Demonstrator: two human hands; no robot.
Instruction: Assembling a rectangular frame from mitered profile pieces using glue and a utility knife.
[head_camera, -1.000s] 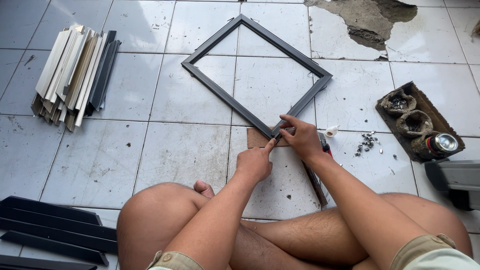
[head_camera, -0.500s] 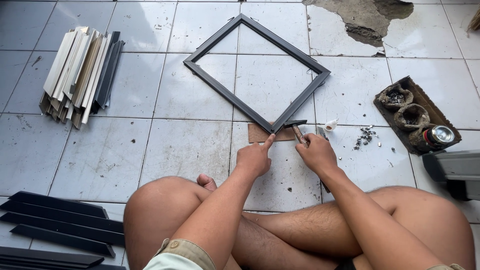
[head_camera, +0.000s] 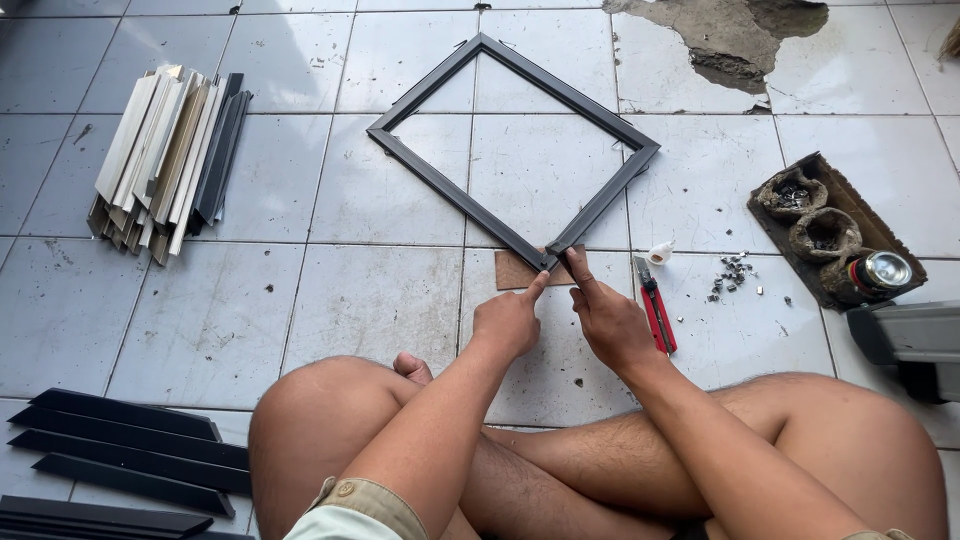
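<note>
While both hands meet at the nearest corner of the dark frame (head_camera: 512, 150), the left hand (head_camera: 508, 320) stretches its forefinger along the frame's edge with the other fingers curled in, and the right hand (head_camera: 605, 318) lays a forefinger on the other side of the same mitred joint, its remaining fingers loosely bent; neither hand pinches anything, both simply press fingertips onto the corner, apparently to keep the two strips flush where they join. Under that corner lies a small brown card (head_camera: 520, 272), which seems to be there to keep the joint off the tiled floor (head_camera: 380, 290). From the joint the frame opens away toward twelve o'clock as a diamond lying flat on the tiles, so the corner in hand sits closest to the person's crossed legs (head_camera: 640, 470). Just at three o'clock of the right hand rests a red utility knife (head_camera: 655, 310), and a small white bottle (head_camera: 660, 253) lies beside its tip, both within easy reach. Further out at three o'clock a scatter of small metal bits (head_camera: 735, 275) sits near a brown tray (head_camera: 825, 230) holding cups and a tin. At ten o'clock a bundle of pale and dark strips (head_camera: 170, 155) lies stacked, and at eight o'clock more dark mouldings (head_camera: 120, 445) lie in a row.
</note>
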